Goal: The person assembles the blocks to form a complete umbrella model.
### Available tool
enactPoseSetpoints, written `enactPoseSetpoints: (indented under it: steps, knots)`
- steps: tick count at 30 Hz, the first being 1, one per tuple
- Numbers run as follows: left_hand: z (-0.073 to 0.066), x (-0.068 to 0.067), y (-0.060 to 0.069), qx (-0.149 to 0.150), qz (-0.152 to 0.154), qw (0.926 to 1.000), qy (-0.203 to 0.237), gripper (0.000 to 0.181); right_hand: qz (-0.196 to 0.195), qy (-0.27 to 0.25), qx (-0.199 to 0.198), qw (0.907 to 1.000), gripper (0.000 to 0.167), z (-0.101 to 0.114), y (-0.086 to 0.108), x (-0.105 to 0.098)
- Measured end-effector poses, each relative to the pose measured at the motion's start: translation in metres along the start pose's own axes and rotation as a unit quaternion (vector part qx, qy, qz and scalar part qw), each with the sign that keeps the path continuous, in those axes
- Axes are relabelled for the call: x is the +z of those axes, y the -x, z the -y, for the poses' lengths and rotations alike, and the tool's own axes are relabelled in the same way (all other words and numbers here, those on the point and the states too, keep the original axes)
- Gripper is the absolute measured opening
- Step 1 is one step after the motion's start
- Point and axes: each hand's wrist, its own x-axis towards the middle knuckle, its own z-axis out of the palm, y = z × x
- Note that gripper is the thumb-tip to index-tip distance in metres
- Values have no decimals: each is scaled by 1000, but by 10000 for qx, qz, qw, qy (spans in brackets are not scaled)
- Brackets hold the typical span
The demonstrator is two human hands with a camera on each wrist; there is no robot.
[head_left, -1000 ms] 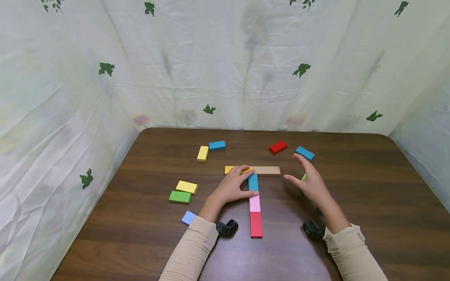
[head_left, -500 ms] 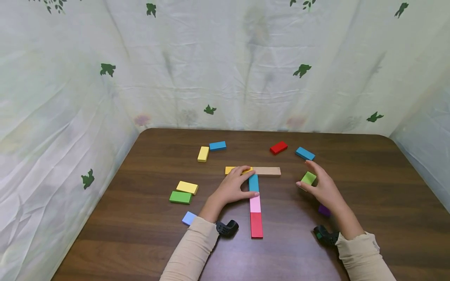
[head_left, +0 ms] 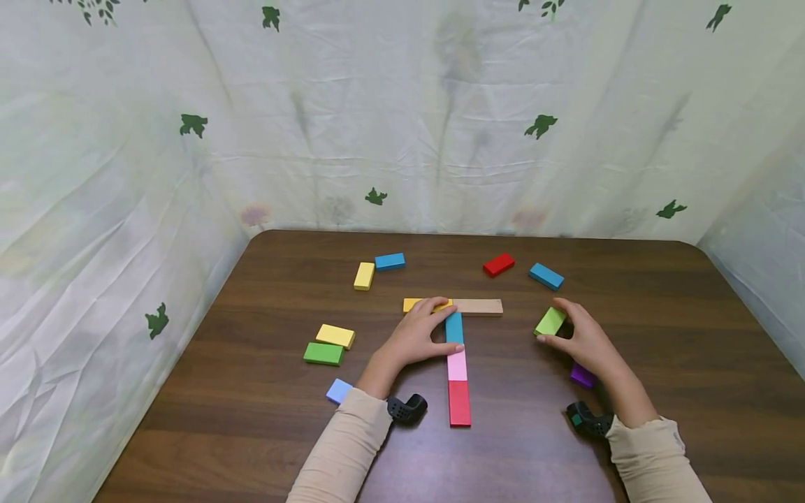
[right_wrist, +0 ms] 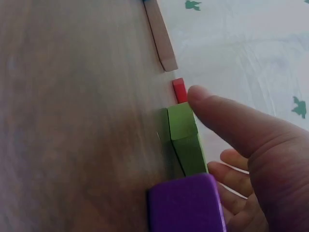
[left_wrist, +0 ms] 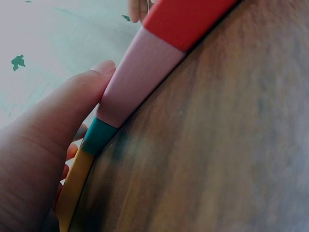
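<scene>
My left hand (head_left: 418, 332) rests over the left side of a T of flat wooden blocks. Its fingertips touch the yellow block (head_left: 409, 304) at the crossbar; its thumb lies against the pink block (left_wrist: 140, 77). The stem runs from the blue block (head_left: 453, 328) through pink to the red block (head_left: 459, 404). A bare wood block (head_left: 478, 307) forms the crossbar's right half. My right hand (head_left: 591, 342) is at a light green block (head_left: 550, 321), thumb and fingers spread around it; its thumb is close by the block's end in the right wrist view. A firm grip does not show.
A purple block (head_left: 582, 376) lies under the right wrist. Behind are a red block (head_left: 498, 264) and blue blocks (head_left: 546, 276) (head_left: 390, 261). Leftward lie yellow blocks (head_left: 363, 276) (head_left: 335, 336), a green block (head_left: 323, 353) and a pale blue block (head_left: 338, 390).
My right hand has moved right and toward me, from beside the crossbar to around the light green block, uncovering the blue block behind. The left hand has stayed in place.
</scene>
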Motion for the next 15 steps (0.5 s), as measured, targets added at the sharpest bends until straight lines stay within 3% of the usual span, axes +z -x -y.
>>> enactPoseSetpoints:
  steps: [15]
  knots:
    - [0, 0, 0, -10, -1, 10000, 47, 77, 296, 342, 210, 9988, 73, 1, -1, -2]
